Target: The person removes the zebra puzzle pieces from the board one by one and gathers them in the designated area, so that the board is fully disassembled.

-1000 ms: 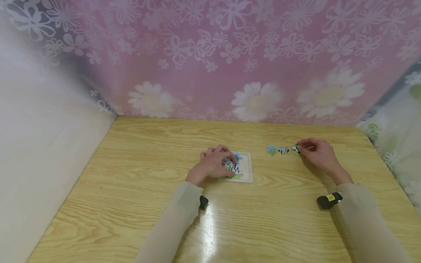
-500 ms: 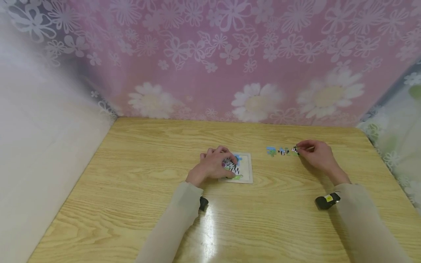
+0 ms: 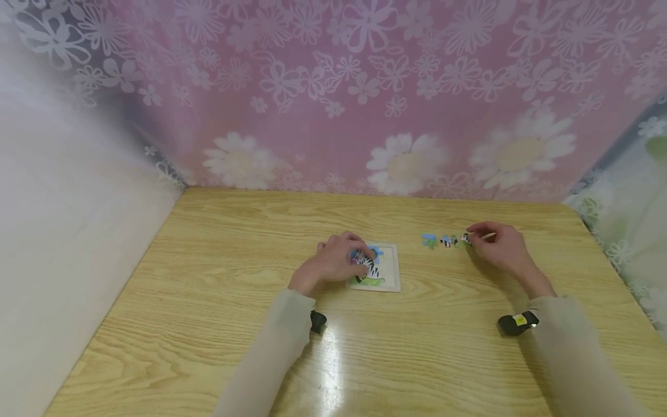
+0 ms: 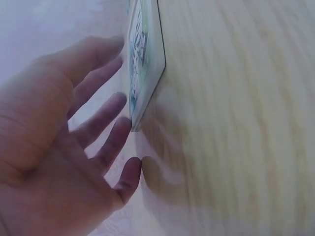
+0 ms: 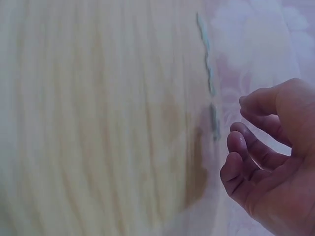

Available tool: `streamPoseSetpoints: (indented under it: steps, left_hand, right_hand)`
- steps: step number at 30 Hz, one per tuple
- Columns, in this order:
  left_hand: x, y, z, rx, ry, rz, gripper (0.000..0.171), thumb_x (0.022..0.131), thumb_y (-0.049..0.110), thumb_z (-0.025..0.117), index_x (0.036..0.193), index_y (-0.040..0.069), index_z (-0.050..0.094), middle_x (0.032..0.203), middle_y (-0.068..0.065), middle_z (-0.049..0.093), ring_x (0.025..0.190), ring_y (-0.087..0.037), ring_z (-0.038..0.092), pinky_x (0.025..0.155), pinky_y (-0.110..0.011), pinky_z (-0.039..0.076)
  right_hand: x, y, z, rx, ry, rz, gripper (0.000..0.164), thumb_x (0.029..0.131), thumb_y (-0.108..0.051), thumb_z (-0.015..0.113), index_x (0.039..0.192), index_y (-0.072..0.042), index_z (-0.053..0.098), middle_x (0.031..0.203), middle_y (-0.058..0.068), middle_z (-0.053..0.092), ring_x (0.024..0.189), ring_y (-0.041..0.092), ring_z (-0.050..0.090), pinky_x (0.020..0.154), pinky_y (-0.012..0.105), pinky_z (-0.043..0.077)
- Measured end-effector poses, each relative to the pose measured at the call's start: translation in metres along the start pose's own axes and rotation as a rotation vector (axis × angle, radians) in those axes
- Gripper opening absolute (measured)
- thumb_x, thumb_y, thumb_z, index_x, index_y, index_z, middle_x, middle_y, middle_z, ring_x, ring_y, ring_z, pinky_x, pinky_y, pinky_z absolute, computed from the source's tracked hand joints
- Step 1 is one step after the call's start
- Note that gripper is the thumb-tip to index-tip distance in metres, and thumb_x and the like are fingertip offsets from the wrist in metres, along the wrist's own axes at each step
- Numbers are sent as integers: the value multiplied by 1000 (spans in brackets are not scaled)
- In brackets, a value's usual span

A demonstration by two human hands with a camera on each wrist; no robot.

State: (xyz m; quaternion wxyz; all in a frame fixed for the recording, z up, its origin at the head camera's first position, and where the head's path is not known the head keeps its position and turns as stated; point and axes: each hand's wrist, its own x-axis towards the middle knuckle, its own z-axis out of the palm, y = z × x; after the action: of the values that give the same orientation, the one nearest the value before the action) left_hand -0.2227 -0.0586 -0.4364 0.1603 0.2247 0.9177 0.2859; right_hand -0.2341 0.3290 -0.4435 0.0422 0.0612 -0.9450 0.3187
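My left hand arches over the left part of a small pale puzzle tray, fingers spread. Fitted zebra pieces show between thumb and index finger; the hand covers the tray's left edge. In the left wrist view the fingers reach toward the tray with relaxed bends. My right hand is at the right end of a short row of loose puzzle pieces, its fingertips right at the last black-and-white piece. In the right wrist view its thumb and fingers are apart with nothing between them, beside the pieces.
A blue-and-green puzzle piece and a blue, black and white one lie right of the tray on the wood-grain table. A pink flowered curtain hangs behind, with a white cloth at left.
My left hand has drawn back slightly left and its thumb has come off the tray's lower part, showing more of the picture. My right hand has shifted slightly left; the end piece sits slightly lower.
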Motion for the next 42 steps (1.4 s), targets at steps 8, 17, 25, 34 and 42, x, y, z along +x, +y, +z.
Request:
streamPoseSetpoints:
  steps: [8,17,25,34,42]
  left_hand:
    - [2,-6,-1,-11,143,-40,31,95,37,72,124,24,70,143,-7,53,130,-37,49,109,-61,36]
    - [1,-3,0,11,140,-52,34,94,41,74,122,23,68,141,-7,53,125,-35,48,110,-61,34]
    - [5,-4,3,37,146,-95,35,91,46,75,119,27,68,138,-3,53,121,-33,48,108,-59,35]
    - [8,-3,4,38,147,-127,34,90,46,77,118,30,67,136,-1,53,116,-29,47,105,-55,36]
    - [9,-5,2,53,138,-112,37,88,48,77,119,30,68,139,-1,53,119,-30,48,104,-55,38]
  right_hand:
    - [-7,-34,11,25,-17,-51,29,100,-26,65,119,-4,72,108,17,72,89,22,66,70,20,49]
    - [-6,-62,31,66,-80,-65,26,99,-24,66,117,-6,73,104,14,72,88,23,66,71,24,49]
    - [-5,-84,53,91,-158,-107,27,99,-24,67,119,-6,72,105,12,73,90,23,67,77,32,53]
    - [0,-104,76,98,-198,-148,20,96,-20,68,113,-10,74,100,8,73,88,20,66,79,35,51]
    - [6,-114,89,49,-241,-181,18,96,-20,69,109,-11,75,95,6,72,85,18,65,78,36,52]
